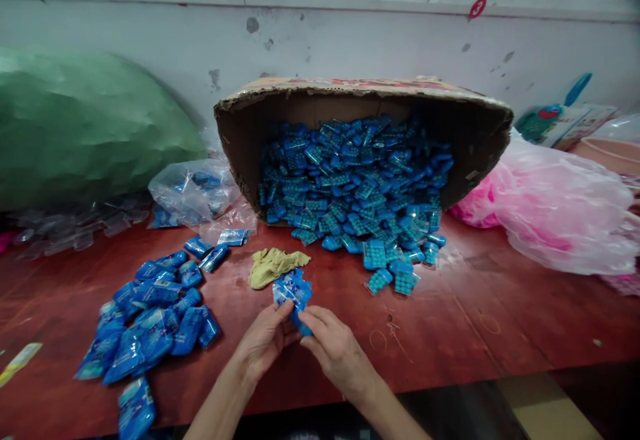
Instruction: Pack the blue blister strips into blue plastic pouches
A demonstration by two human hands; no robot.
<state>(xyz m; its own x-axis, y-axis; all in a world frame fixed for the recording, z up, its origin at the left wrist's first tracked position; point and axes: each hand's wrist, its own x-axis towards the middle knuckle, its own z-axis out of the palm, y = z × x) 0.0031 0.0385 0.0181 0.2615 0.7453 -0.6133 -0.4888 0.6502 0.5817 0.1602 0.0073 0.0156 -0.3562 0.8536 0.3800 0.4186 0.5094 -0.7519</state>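
A blue printed plastic packet [291, 287] is pinched in my left hand [265, 340], thumb on top, just above the red table [320, 393]. My right hand [340, 350] closes its thumb and fingers on a small blue item [302, 325] at the near end of that packet. Fingers cover most of this item, so I cannot tell how far it sits inside. Right behind the packet lies a crumpled yellowish cloth [275, 265]. To the left is a pile of filled blue packets [155, 320].
A cardboard box [363, 87] on its side spills many small blue-and-teal plastic pieces [350, 180] onto the table. A green bag [90, 127] and clear plastic pieces [80, 230] are at left. A pink-filled plastic bag [560, 200] stands at right.
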